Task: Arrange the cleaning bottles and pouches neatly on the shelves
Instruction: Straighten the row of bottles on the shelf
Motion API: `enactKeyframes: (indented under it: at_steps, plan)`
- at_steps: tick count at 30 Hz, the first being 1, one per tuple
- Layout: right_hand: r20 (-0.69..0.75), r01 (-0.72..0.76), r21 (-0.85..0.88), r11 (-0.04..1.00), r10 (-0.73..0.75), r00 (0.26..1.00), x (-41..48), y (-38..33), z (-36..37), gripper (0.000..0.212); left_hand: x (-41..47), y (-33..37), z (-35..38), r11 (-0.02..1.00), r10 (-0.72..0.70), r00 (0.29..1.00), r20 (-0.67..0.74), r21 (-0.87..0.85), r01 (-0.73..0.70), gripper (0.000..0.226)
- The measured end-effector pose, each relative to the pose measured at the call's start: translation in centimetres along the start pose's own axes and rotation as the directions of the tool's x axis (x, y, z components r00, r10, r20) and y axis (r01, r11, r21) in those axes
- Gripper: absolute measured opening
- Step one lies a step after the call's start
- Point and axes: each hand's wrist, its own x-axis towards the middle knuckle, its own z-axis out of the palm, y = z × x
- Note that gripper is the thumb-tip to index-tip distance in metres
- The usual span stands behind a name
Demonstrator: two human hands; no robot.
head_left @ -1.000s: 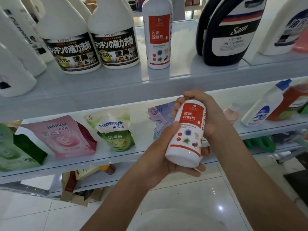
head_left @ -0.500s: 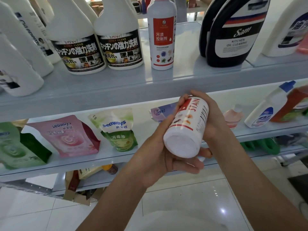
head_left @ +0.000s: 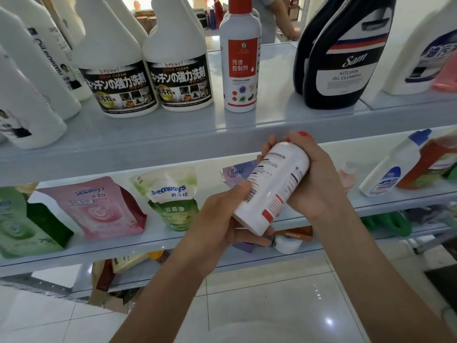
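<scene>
I hold a white stain-remover bottle (head_left: 273,186) with a red cap in both hands, tilted, its barcode side facing me. My left hand (head_left: 220,219) grips its base; my right hand (head_left: 312,179) wraps its upper part near the cap. A matching white and red bottle (head_left: 240,63) stands upright on the upper shelf (head_left: 173,134). On the middle shelf (head_left: 153,241) lean a pink pouch (head_left: 94,209), a green and white pouch (head_left: 173,196), a green pouch (head_left: 22,224) and a purple pouch (head_left: 235,173) partly hidden by my hands.
Two white spray bottles with black labels (head_left: 148,78) stand left of the matching bottle, black Sam bottles (head_left: 341,55) to its right. A white bottle with a blue cap (head_left: 390,167) and an orange bottle (head_left: 430,164) lie at the middle shelf's right. Boxes sit on the bottom shelf.
The bottle has been turned in my hands: the red front label has rotated away and the back with the barcode now faces me. Its base has dropped and tilted toward my left hand.
</scene>
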Motion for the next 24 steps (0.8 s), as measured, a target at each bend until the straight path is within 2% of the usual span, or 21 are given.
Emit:
enactKeyframes:
  at_steps: [2,3,4,5,6,7,8,9,10,11,14,15,16,18,19,21,23,24]
  plan:
    - [0.180,-0.021,0.031,0.999,0.015,0.984,-0.3,0.4,-0.2,0.016,-0.1,-0.3,0.2,0.950,-0.073,0.982,0.176,-0.286,0.122,0.053]
    - [0.250,-0.025,0.026,0.999,0.017,0.968,-0.3,0.5,-0.4,0.023,-0.2,-0.4,0.2,0.903,-0.080,0.962,0.262,-0.390,0.181,0.055]
    - [0.291,-0.016,0.016,1.000,0.011,0.957,-0.2,0.5,-0.6,0.028,-0.1,-0.7,0.1,0.885,-0.080,0.951,0.299,-0.417,0.205,0.055]
    - [0.307,-0.003,0.002,1.000,0.003,0.952,-0.2,0.3,-0.6,0.032,0.0,-1.0,0.1,0.911,-0.075,0.953,0.294,-0.368,0.185,0.056]
    - [0.293,0.008,-0.013,1.000,-0.004,0.956,-0.2,0.1,-0.5,0.033,0.2,-1.2,0.2,0.962,-0.078,0.970,0.231,-0.237,0.134,0.057]
    - [0.251,0.034,-0.049,0.998,-0.020,0.968,-0.3,-0.1,-0.4,0.031,0.4,-1.4,0.3,0.996,-0.073,0.990,0.122,-0.045,0.079,0.058]
    - [0.192,0.083,-0.125,0.989,-0.058,0.980,-0.5,-0.4,0.0,0.026,0.5,-1.4,0.4,0.984,-0.018,1.000,-0.010,0.175,0.019,0.056]
    - [0.136,0.149,-0.242,0.959,-0.119,0.984,-0.7,-0.6,0.4,0.021,0.5,-1.4,0.5,0.923,0.121,0.989,-0.085,0.375,-0.080,0.049]
    - [0.094,0.207,-0.363,0.908,-0.185,0.978,-1.0,-0.7,0.9,0.018,0.4,-1.3,0.8,0.836,0.263,0.964,-0.046,0.509,-0.204,0.046]
    - [0.064,0.241,-0.458,0.856,-0.239,0.969,-1.1,-0.8,1.3,0.020,0.3,-1.2,1.0,0.754,0.346,0.938,0.026,0.587,-0.294,0.049]
    - [0.020,0.265,-0.590,0.762,-0.314,0.949,-1.6,-0.8,2.4,0.033,0.6,-1.2,1.1,0.682,0.445,0.895,0.031,0.637,-0.361,0.058]
    - [0.059,0.283,-0.617,0.734,-0.316,0.947,-1.7,-1.0,2.5,0.036,0.8,-0.8,0.8,0.687,0.452,0.891,0.025,0.627,-0.366,0.059]
    - [0.128,0.295,-0.627,0.721,-0.278,0.952,-1.8,-1.4,2.6,0.041,0.9,-0.4,0.4,0.736,0.427,0.904,0.037,0.567,-0.371,0.061]
    - [0.323,0.275,-0.599,0.752,-0.088,0.942,-2.0,-2.2,2.7,0.065,1.2,0.4,-0.5,0.905,0.313,0.941,0.127,0.260,-0.336,0.071]
    - [0.407,0.251,-0.587,0.770,0.013,0.913,-1.9,-2.7,2.5,0.078,1.2,0.5,-0.9,0.956,0.259,0.943,0.208,0.084,-0.281,0.081]
    - [0.510,0.240,-0.557,0.795,0.099,0.854,-1.7,-3.3,2.0,0.084,1.2,0.8,-1.2,0.973,0.224,0.922,0.315,-0.123,-0.195,0.094]
    - [0.520,0.284,-0.523,0.804,0.037,0.853,-1.4,-3.4,1.7,0.078,1.2,1.3,-1.3,0.972,0.225,0.918,0.327,-0.134,-0.191,0.093]
    - [0.506,0.312,-0.514,0.799,-0.012,0.863,-1.5,-3.4,1.8,0.079,1.2,1.5,-1.3,0.974,0.227,0.928,0.294,-0.059,-0.219,0.087]
